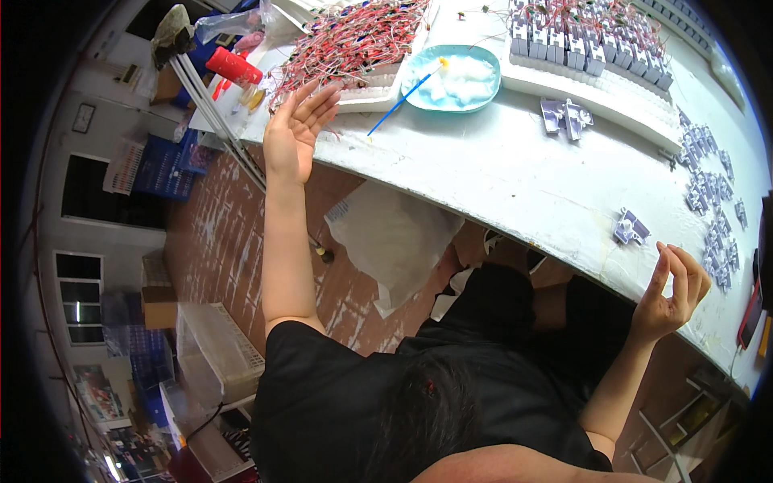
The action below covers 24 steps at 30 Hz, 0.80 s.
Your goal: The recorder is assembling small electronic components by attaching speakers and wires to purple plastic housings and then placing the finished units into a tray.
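Observation:
My left hand is raised at the table's edge, palm up and fingers stretched out, with nothing in it. It is beside a white foam tray heaped with thin red wires. Over the table's near right edge, my right hand has its thumb and forefinger tips brought together in a pinch. Whatever might be between them is too small to make out. Just left of those fingertips, apart from them, a small grey plastic part lies on the white table.
A light-blue dish holds white stuff, and a blue stick leans across its rim. Two grey parts lie in front of a foam tray of wired grey units. Several grey parts are scattered at right. A red bottle stands left.

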Each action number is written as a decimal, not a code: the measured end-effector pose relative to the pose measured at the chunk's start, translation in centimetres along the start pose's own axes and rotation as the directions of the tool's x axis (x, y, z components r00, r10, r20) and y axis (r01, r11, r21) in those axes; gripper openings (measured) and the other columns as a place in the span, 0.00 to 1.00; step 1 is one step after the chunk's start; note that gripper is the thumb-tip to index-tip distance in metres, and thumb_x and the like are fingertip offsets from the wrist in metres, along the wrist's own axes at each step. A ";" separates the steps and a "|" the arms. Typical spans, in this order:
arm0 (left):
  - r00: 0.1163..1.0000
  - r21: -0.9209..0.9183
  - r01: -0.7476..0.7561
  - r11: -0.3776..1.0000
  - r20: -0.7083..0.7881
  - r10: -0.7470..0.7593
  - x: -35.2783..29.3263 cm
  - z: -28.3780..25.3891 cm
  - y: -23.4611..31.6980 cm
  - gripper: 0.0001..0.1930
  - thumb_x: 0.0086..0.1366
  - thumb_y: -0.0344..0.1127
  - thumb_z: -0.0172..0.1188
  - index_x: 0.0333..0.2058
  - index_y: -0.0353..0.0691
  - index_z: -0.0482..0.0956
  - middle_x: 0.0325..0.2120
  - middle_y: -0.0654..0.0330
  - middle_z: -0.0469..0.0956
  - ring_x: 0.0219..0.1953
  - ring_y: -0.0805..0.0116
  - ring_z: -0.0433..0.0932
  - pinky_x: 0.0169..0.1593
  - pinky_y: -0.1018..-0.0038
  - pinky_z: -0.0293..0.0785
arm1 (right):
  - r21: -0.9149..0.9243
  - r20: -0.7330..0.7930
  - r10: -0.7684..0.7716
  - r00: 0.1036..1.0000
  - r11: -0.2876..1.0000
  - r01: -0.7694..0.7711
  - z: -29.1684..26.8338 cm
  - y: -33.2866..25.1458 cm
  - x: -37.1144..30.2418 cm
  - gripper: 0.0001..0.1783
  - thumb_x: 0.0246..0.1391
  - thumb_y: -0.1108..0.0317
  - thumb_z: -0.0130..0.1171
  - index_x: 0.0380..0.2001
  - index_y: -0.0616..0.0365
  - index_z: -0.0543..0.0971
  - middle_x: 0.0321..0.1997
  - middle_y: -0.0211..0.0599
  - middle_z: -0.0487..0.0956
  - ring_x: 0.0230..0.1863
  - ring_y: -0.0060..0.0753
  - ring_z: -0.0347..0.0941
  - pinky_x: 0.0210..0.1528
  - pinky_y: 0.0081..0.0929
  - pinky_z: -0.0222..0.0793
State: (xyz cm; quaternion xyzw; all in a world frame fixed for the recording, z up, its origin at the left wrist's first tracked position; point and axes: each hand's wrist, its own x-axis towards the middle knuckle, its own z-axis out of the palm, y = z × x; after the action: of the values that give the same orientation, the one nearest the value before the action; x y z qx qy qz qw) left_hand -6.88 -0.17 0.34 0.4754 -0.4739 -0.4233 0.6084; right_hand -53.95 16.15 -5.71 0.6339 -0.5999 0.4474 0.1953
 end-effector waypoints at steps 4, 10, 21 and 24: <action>0.989 -0.234 0.147 0.961 0.029 -0.144 0.1 -0.3 0.4 0.26 0.77 0.43 0.34 0.57 0.22 0.66 0.55 0.34 0.71 0.58 0.45 0.73 0.65 0.57 0.68 | 0.005 0.004 0.006 1.000 1.000 -0.006 0.1 0.0 -0.1 0.03 0.53 0.73 0.65 0.31 0.58 0.85 0.35 0.35 0.82 0.41 0.33 0.71 0.46 0.27 0.66; 0.988 -0.268 0.150 0.952 0.004 -0.154 0.0 -0.6 0.8 0.29 0.77 0.46 0.33 0.57 0.21 0.66 0.55 0.33 0.71 0.59 0.44 0.71 0.66 0.56 0.66 | -0.001 0.002 0.000 1.000 1.000 0.000 0.0 0.2 -0.1 0.03 0.54 0.73 0.65 0.31 0.58 0.86 0.35 0.34 0.82 0.41 0.33 0.71 0.46 0.27 0.66; 0.994 -0.259 0.110 0.960 0.028 -0.106 0.2 -1.3 -0.7 0.28 0.77 0.48 0.36 0.56 0.24 0.70 0.51 0.38 0.76 0.55 0.47 0.76 0.63 0.58 0.69 | -0.005 0.009 -0.010 1.000 1.000 0.010 0.0 0.4 -0.2 0.03 0.54 0.72 0.65 0.32 0.58 0.86 0.35 0.35 0.83 0.40 0.32 0.71 0.47 0.27 0.65; 0.953 0.495 -0.301 0.815 0.139 0.268 1.0 -0.3 -3.5 0.18 0.74 0.41 0.49 0.47 0.32 0.80 0.44 0.49 0.82 0.49 0.54 0.79 0.54 0.64 0.74 | -0.004 0.008 -0.005 1.000 1.000 0.005 0.0 0.4 -0.3 0.03 0.55 0.72 0.65 0.32 0.58 0.86 0.35 0.35 0.83 0.40 0.32 0.71 0.47 0.27 0.64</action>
State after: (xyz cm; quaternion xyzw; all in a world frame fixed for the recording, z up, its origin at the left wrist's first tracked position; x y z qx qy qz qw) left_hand -6.65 -1.77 -2.98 0.5298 -0.6533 -0.2016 0.5018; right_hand -54.30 16.20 -6.04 0.6368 -0.5999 0.4432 0.1951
